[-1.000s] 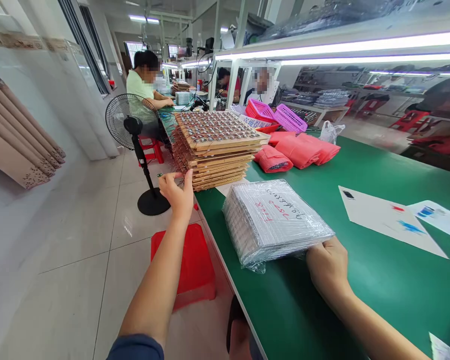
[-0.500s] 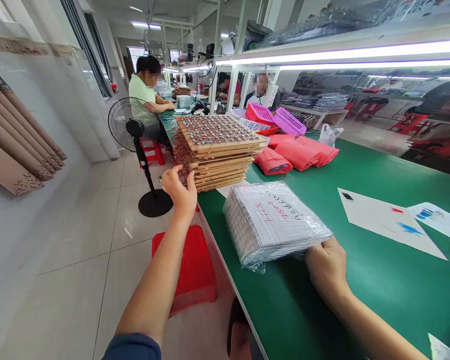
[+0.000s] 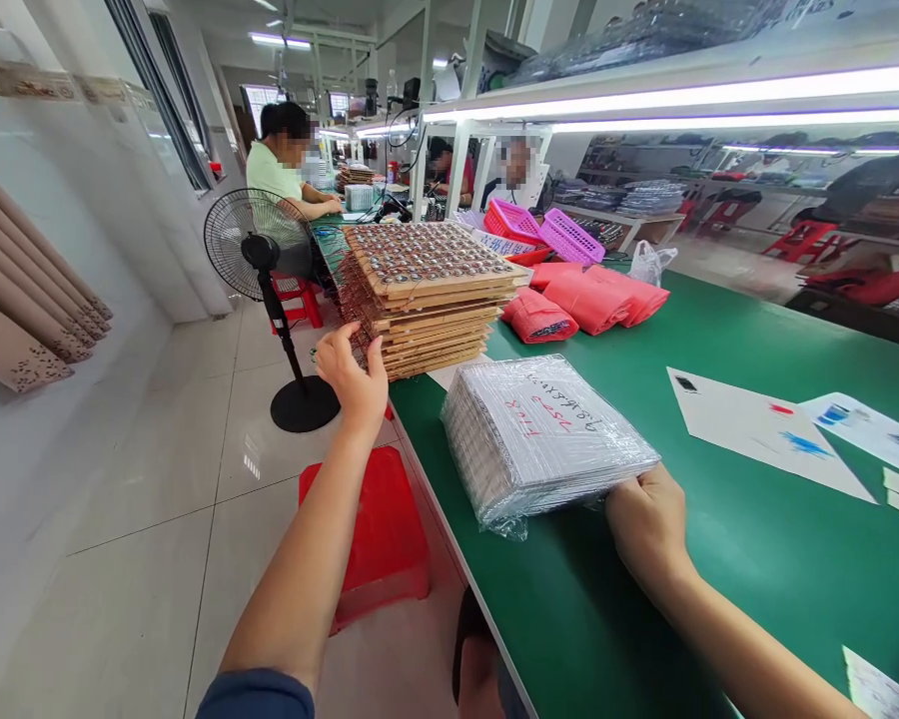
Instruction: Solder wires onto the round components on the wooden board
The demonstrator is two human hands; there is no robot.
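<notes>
Grasped at one edge by your right fingers (image 3: 630,502), the package (image 3: 546,419) could tip. Your left fingers (image 3: 336,353) spread beside the boards (image 3: 439,340).

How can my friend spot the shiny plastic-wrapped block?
Find the big green table. At its near end, the person's right hand holds a corner of the plastic-wrapped block. Unlike the stack of wood-coloured boards and the red bundles beyond it, this one has red and black writing on its pale top.
</notes>
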